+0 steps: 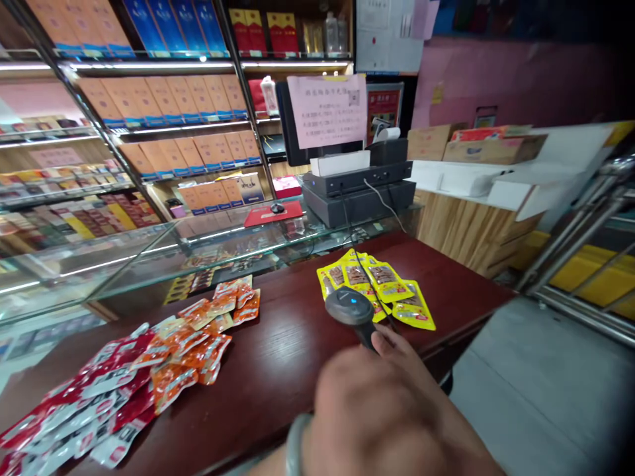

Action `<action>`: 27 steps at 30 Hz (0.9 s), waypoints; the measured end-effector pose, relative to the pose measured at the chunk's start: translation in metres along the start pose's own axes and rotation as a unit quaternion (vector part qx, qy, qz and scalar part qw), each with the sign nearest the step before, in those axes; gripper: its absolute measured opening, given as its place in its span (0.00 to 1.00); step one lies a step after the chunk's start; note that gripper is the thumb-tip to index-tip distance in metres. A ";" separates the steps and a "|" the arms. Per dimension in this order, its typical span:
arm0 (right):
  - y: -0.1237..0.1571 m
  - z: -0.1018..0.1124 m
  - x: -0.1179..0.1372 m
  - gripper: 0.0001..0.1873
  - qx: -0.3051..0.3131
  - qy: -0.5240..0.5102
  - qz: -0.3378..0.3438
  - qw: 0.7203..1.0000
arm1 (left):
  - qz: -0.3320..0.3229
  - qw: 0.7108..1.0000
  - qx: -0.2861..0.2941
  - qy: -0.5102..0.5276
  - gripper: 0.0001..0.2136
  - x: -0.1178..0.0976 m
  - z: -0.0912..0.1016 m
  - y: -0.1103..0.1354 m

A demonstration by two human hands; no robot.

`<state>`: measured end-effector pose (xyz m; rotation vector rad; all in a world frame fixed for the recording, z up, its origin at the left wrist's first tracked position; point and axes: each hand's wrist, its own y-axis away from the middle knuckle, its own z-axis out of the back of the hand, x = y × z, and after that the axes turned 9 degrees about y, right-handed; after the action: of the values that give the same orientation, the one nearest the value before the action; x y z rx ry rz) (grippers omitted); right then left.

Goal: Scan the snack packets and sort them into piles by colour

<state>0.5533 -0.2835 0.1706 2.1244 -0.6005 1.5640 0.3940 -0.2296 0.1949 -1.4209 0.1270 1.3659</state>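
My right hand (397,347) is wrapped round the handle of a dark barcode scanner (350,305), whose head shows a small blue light. In front of it, nearer the camera, is my left hand (367,403), blurred and curled closed with a pale bangle (296,444) at the wrist. What the left fingers hold, if anything, is hidden. Just beyond the scanner, yellow snack packets (389,281) lie in an overlapping pile. To the left are orange snack packets (191,344) and red-and-white packets (106,383), spread over the dark red-brown counter (278,390).
A black cable (353,248) runs from the scanner toward the cash drawer (360,201). Behind the counter stand a glass display case (143,264), a monitor with a pink notice (327,112) and shelves of boxes (178,99). At right are cardboard boxes (491,149) and a metal rail (580,225).
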 end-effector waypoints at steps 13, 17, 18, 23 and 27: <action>0.019 0.055 0.004 0.24 -0.121 -0.036 0.050 0.991 | 0.412 0.910 0.011 -0.050 0.09 0.189 -0.020 -0.170; 0.022 0.059 0.005 0.24 -0.126 -0.040 0.048 0.990 | 0.432 0.901 0.034 -0.019 0.10 0.181 -0.024 -0.178; 0.022 0.059 0.005 0.24 -0.126 -0.038 0.047 0.990 | 0.432 0.901 0.034 -0.001 0.10 0.178 -0.027 -0.180; 0.024 0.058 0.002 0.24 -0.122 -0.018 0.052 0.991 | 0.436 0.890 0.024 0.129 0.15 0.174 -0.044 -0.176; 0.027 0.056 -0.001 0.23 -0.123 -0.016 0.044 0.991 | 0.393 0.902 -0.040 0.174 0.16 0.175 -0.040 -0.167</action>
<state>0.5807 -0.3374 0.1569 1.9644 -0.8604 1.4222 0.5936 -0.0936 0.1524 -1.7640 0.9792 1.7402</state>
